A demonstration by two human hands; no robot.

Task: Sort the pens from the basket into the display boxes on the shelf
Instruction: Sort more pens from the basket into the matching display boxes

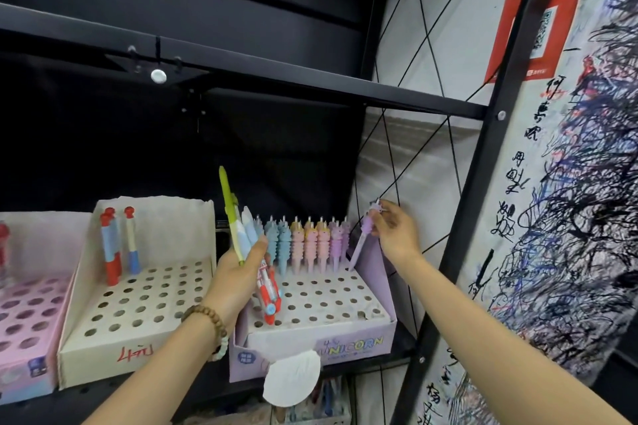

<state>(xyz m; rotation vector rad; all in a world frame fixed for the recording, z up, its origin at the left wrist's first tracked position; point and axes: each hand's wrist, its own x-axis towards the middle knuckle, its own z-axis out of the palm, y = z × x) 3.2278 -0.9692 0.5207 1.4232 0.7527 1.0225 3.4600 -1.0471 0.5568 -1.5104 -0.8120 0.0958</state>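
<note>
**Purple pen held at the back corner of the purple box**

A black metal shelf (310,90) fills the view ahead of both hands; to the right of the right hand hangs a sheet covered in ink scribbles (569,217), with a red poster (545,17) above it. Three display boxes with hole-punched trays stand side by side: a purple box (345,345) directly under and between the hands, a cream box (138,304) just left of the left hand, and a pink box (27,321) further left. The left hand (238,269), a beaded bracelet (207,317) on its wrist, is clamped round a bunch of pens (247,235); a green pen (228,203) sticks up highest, and a red-and-white pen (269,293) points down past the palm. The right hand (397,235) pinches the top of a purple pen (362,241) between fingertips and thumb; the pen tilts, its lower tip at the tray's back right corner, and whether it sits in a hole I cannot tell. A row of pens (303,245), blue, pink and purple, stands upright along the back of the tray between the two hands; three red-capped pens (117,245) stand in the cream box.
</note>
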